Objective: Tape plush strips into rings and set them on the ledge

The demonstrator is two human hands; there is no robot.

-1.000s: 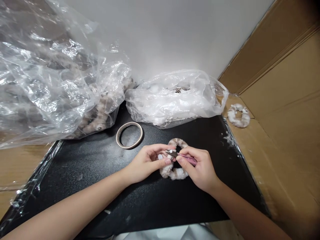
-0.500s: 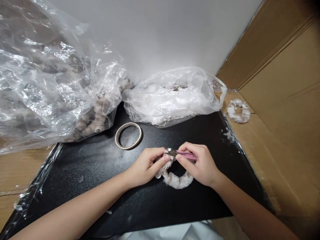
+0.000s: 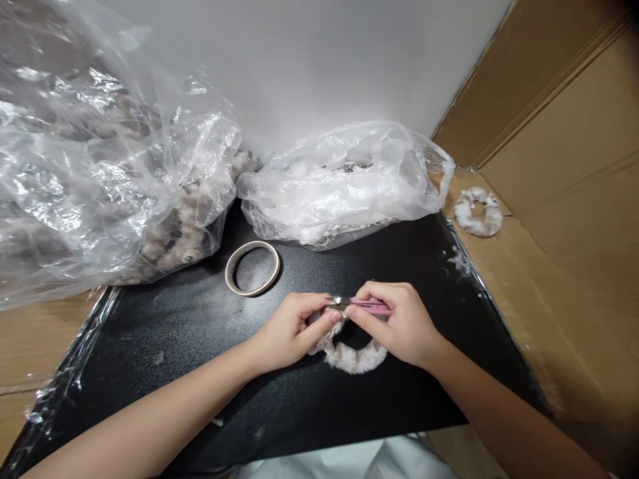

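My left hand (image 3: 294, 330) is closed, thumb and fingers pinching the upper left part of a fluffy off-white ring (image 3: 355, 358) over the black table. My right hand (image 3: 402, 326) is closed around a slim pink-handled tool (image 3: 373, 307). The tool's dark metal end points left and reaches my left fingertips at the top of the fluffy ring. A small white tuft (image 3: 338, 301) shows by that end. My fingers hide part of the ring and the tool's tip, so its exact kind is unclear.
A tape-like hoop (image 3: 228, 269) lies on the black table (image 3: 200, 339). Behind are a large clear bag (image 3: 110, 179) of fluffy pieces and a smaller plastic bag (image 3: 344, 199). Another fluffy ring (image 3: 478, 223) rests on cardboard at right, near white lint (image 3: 460, 261).
The view has shifted slightly. My right thumb has moved a little left along the pink-handled tool; both hands otherwise keep their hold.
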